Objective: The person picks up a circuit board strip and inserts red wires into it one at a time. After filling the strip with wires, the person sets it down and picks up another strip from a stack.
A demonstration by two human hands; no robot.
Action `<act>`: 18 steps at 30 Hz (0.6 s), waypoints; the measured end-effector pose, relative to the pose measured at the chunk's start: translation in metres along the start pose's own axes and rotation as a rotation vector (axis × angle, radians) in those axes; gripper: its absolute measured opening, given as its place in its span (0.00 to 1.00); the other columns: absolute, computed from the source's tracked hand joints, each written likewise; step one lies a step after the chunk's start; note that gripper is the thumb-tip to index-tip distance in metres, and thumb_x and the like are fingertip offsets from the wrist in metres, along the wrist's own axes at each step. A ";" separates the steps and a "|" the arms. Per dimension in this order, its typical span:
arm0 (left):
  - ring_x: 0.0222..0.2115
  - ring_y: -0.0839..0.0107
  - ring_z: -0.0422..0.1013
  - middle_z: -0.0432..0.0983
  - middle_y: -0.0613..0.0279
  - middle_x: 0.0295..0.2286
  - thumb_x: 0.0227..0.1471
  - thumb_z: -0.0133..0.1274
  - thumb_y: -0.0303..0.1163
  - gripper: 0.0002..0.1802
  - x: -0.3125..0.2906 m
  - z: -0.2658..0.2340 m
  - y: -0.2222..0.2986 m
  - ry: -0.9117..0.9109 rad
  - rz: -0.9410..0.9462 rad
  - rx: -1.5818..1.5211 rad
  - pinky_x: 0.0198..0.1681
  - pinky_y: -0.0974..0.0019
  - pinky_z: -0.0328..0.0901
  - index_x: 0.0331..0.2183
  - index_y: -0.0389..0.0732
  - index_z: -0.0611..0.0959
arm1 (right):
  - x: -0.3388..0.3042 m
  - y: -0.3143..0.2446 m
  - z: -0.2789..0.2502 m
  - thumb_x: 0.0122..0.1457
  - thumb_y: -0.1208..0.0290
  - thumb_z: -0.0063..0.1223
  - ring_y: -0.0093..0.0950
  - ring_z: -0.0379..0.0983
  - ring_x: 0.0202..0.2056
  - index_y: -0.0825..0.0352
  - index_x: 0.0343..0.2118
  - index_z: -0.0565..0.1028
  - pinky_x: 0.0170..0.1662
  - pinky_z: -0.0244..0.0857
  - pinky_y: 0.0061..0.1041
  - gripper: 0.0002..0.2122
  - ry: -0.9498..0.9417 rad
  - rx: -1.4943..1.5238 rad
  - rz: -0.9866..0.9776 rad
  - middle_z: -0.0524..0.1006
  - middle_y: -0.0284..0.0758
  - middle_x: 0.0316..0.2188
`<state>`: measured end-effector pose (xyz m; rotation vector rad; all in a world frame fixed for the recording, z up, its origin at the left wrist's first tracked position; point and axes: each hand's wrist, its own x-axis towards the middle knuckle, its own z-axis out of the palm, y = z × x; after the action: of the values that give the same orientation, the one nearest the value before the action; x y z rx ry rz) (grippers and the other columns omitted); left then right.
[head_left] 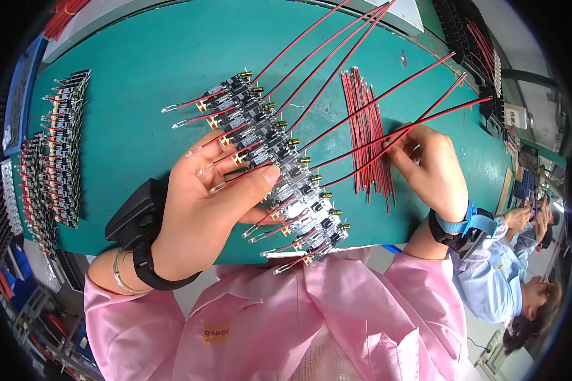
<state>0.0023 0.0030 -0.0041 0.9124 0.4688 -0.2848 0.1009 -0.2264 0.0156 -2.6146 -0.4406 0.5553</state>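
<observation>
My left hand (219, 203) is closed around a panel of joined small black circuit boards (276, 149), its thumb pressed on top. The panel lies slantwise over the bench. Short red leads with clear LEDs stick out from its left side. Small brass-coloured cylindrical parts line its right side, where several long red-and-black wires (378, 101) run up and to the right. At one of these wires my right hand (432, 165) is closed, pinching it between thumb and fingertips. Beneath and beside that hand a loose bundle of red-and-black wires (365, 140) lies on the bench.
Stacked circuit-board panels (67, 149) with LED leads rest on the left of the green bench mat (149, 51). Black trays (461, 38) with more wires stand at the far right. Another person in a light blue coat (489, 279) works at the right.
</observation>
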 end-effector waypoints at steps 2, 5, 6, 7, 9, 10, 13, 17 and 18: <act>0.32 0.72 0.69 0.69 0.59 0.33 0.43 0.48 0.19 0.15 0.000 0.000 0.001 -0.003 -0.005 0.001 0.28 0.66 0.71 0.37 0.33 0.68 | 0.000 0.001 -0.001 0.43 0.76 0.49 0.22 0.65 0.19 0.72 0.23 0.71 0.24 0.60 0.19 0.05 -0.020 0.008 -0.003 0.70 0.34 0.17; 0.32 0.72 0.69 0.69 0.59 0.33 0.43 0.48 0.19 0.15 0.000 0.000 0.001 -0.007 -0.016 0.001 0.28 0.66 0.71 0.37 0.33 0.68 | 0.001 0.002 -0.003 0.43 0.77 0.48 0.20 0.66 0.21 0.72 0.24 0.70 0.25 0.59 0.18 0.05 -0.028 0.061 -0.003 0.71 0.32 0.19; 0.32 0.72 0.69 0.69 0.59 0.33 0.43 0.48 0.19 0.15 0.000 0.001 0.001 -0.004 -0.014 0.001 0.28 0.66 0.72 0.37 0.33 0.68 | 0.001 0.002 -0.003 0.44 0.78 0.48 0.19 0.66 0.23 0.72 0.25 0.69 0.25 0.59 0.18 0.05 -0.024 0.111 -0.003 0.71 0.32 0.20; 0.32 0.72 0.69 0.69 0.59 0.33 0.43 0.48 0.19 0.15 0.001 0.001 0.001 -0.003 -0.012 0.002 0.28 0.66 0.72 0.37 0.33 0.68 | 0.001 0.003 -0.004 0.44 0.79 0.47 0.18 0.66 0.24 0.72 0.26 0.69 0.26 0.59 0.17 0.05 -0.018 0.161 -0.001 0.71 0.31 0.22; 0.32 0.72 0.69 0.69 0.59 0.33 0.43 0.48 0.19 0.15 0.001 0.001 0.001 -0.001 -0.010 0.002 0.28 0.66 0.72 0.37 0.33 0.68 | 0.002 0.004 -0.004 0.44 0.80 0.47 0.18 0.66 0.26 0.72 0.28 0.68 0.28 0.59 0.17 0.06 -0.005 0.266 0.002 0.70 0.30 0.23; 0.32 0.72 0.69 0.69 0.59 0.33 0.43 0.48 0.19 0.15 0.001 0.001 0.000 0.000 -0.009 0.004 0.28 0.66 0.72 0.37 0.33 0.67 | 0.003 0.005 -0.004 0.44 0.81 0.47 0.17 0.66 0.27 0.72 0.30 0.68 0.29 0.59 0.16 0.08 0.010 0.371 0.005 0.70 0.30 0.24; 0.32 0.72 0.69 0.69 0.59 0.33 0.43 0.48 0.19 0.16 0.001 0.001 0.000 0.001 -0.005 0.007 0.28 0.66 0.72 0.38 0.33 0.67 | 0.006 0.010 -0.003 0.45 0.82 0.47 0.17 0.65 0.29 0.72 0.32 0.67 0.31 0.60 0.16 0.09 0.156 0.522 -0.065 0.70 0.29 0.25; 0.32 0.72 0.69 0.69 0.58 0.34 0.43 0.48 0.19 0.16 0.001 0.001 0.000 0.000 -0.014 0.000 0.29 0.66 0.72 0.38 0.33 0.67 | 0.011 0.010 0.000 0.46 0.84 0.47 0.17 0.65 0.29 0.72 0.34 0.66 0.34 0.60 0.15 0.10 0.490 0.587 -0.204 0.69 0.30 0.26; 0.32 0.72 0.69 0.68 0.59 0.34 0.43 0.48 0.19 0.17 0.001 0.001 0.000 -0.003 -0.009 0.005 0.29 0.66 0.72 0.39 0.33 0.67 | 0.012 0.007 0.002 0.46 0.83 0.48 0.17 0.65 0.29 0.72 0.33 0.66 0.34 0.60 0.15 0.10 0.558 0.568 -0.198 0.69 0.30 0.26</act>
<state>0.0029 0.0023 -0.0040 0.9144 0.4701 -0.2959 0.1122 -0.2273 0.0070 -2.0249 -0.2949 -0.1169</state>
